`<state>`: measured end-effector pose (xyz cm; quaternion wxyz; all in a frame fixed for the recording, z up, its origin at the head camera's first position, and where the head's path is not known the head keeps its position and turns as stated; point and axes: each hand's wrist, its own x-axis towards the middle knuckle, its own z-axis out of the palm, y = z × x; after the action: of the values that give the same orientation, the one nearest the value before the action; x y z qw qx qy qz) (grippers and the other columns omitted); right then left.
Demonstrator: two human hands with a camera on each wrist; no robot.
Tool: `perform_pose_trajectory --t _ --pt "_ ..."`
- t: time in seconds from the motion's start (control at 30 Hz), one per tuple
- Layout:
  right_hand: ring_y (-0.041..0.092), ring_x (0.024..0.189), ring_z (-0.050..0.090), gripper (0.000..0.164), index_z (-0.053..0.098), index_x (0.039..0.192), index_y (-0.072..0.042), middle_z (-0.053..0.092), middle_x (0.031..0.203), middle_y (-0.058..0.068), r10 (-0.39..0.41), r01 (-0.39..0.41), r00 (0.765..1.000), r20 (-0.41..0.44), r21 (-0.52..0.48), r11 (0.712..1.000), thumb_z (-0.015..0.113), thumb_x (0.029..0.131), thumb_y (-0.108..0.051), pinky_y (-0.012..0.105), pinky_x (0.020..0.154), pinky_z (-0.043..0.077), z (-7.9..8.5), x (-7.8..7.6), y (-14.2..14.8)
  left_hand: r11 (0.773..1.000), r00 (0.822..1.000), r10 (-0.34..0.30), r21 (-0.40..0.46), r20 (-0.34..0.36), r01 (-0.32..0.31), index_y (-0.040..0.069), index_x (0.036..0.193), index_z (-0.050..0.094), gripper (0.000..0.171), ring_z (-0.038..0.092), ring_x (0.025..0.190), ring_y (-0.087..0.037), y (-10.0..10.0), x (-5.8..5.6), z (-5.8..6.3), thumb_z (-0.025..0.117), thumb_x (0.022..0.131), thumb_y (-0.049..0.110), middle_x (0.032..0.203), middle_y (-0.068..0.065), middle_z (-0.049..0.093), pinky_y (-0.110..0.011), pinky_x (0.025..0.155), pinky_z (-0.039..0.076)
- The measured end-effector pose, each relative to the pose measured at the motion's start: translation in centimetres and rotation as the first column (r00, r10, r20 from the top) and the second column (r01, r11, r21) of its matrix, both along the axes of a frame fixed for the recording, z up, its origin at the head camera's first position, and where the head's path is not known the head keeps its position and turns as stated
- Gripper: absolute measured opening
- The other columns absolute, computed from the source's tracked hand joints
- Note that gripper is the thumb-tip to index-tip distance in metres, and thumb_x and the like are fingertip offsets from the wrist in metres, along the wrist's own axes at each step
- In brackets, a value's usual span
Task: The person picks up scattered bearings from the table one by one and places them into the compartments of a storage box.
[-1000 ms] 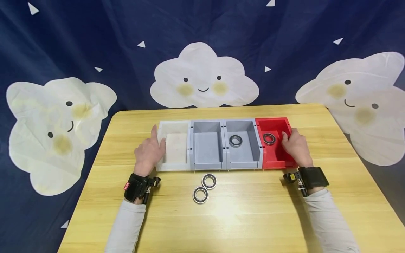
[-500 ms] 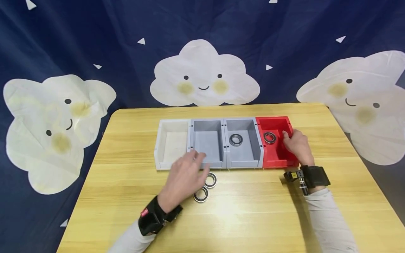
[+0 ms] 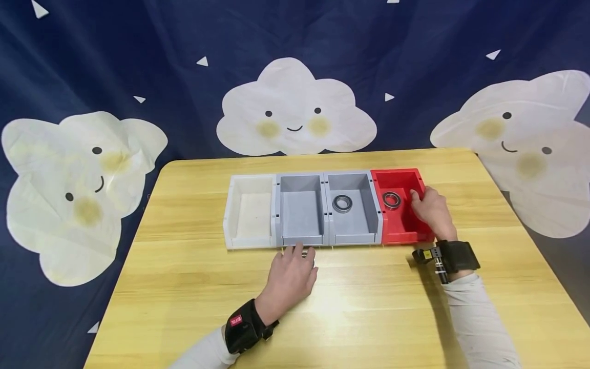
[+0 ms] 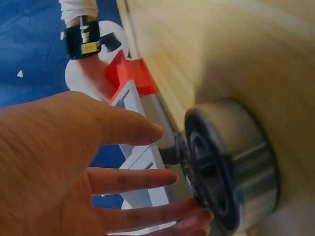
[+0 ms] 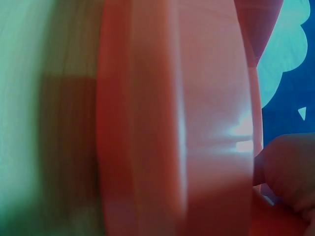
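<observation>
My left hand (image 3: pixel 289 281) reaches over two ball bearings on the table, its thumb and fingers extended. In the left wrist view one bearing (image 4: pixel 253 172) is close to the fingers, with the other bearing (image 4: pixel 183 160) just behind it. Fingertips reach the bearings' edges there; whether they touch I cannot tell. The head view shows only part of the far bearing (image 3: pixel 304 253) between the fingers. With the thumb inside and the fingers outside, my right hand (image 3: pixel 433 214) grips the right wall of the red bin (image 3: pixel 406 238). Inside that bin leans a bearing (image 3: pixel 392 207).
Left of the red bin stand two grey bins and a white bin (image 3: pixel 251 242), joined in a row. The right grey bin (image 3: pixel 355 239) holds a bearing (image 3: pixel 342 210). Behind the wooden table (image 3: pixel 184 205) hangs a dark blue curtain (image 3: pixel 184 31) with clouds.
My left hand has left the white bin's left side and moved right and toward me, over the two loose bearings. The right hand stays on the red bin.
</observation>
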<state>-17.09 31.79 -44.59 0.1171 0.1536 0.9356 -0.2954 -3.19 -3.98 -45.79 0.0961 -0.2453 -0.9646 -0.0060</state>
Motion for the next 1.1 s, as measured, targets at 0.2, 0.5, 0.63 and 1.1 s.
perform_pose_trajectory --t 0.2,0.5,0.63,1.1 --pt "0.041 0.096 0.061 0.053 0.042 0.13 0.014 0.055 0.111 0.031 0.006 -0.006 1.0 -0.005 -0.002 1.0 0.038 0.108 -0.034 0.051 0.084 0.057 0.1 0.0 0.1 0.999 0.999 -0.01 -0.054 -0.046 0.008 0.011 0.111 0.07 0.038 0.064 0.077 -0.02 0.1 0.3 -0.6 0.075 0.088 0.041 0.102 -0.011 0.068 -0.03 0.055 0.05" --pt "0.041 0.098 0.06 0.054 0.04 0.133 0.014 0.054 0.114 0.032 -0.003 0.003 1.0 0.015 -0.014 1.0 0.039 0.108 -0.033 0.052 0.087 0.057 0.0 -0.2 0.1 0.995 0.999 -0.02 -0.102 -0.048 0.015 0.013 0.119 0.07 0.038 0.06 0.081 -0.018 0.3 0.5 -1.3 0.074 0.09 0.038 0.099 -0.008 0.064 -0.026 0.052 0.049" --pt "0.041 0.098 0.06 0.054 0.04 0.133 0.014 0.055 0.114 0.031 -0.002 0.002 1.0 0.009 -0.015 1.0 0.039 0.108 -0.033 0.051 0.085 0.057 -0.1 -0.1 0.1 0.994 0.997 -0.031 -0.104 -0.074 0.023 0.013 0.118 0.072 0.036 0.06 0.08 -0.018 0.3 0.5 -1.6 0.074 0.09 0.035 0.099 -0.008 0.064 -0.025 0.05 0.047" --pt "0.04 0.096 0.061 0.055 0.041 0.132 0.015 0.055 0.112 0.031 0.007 -0.007 1.0 -0.002 -0.007 1.0 0.038 0.108 -0.034 0.046 0.079 0.057 -0.2 -0.1 0.2 0.993 0.99 -0.084 -0.087 -0.111 0.074 0.011 0.118 0.074 0.035 0.057 0.073 -0.019 0.1 0.5 -1.8 0.071 0.088 0.029 0.093 -0.01 0.065 -0.026 0.051 0.044"
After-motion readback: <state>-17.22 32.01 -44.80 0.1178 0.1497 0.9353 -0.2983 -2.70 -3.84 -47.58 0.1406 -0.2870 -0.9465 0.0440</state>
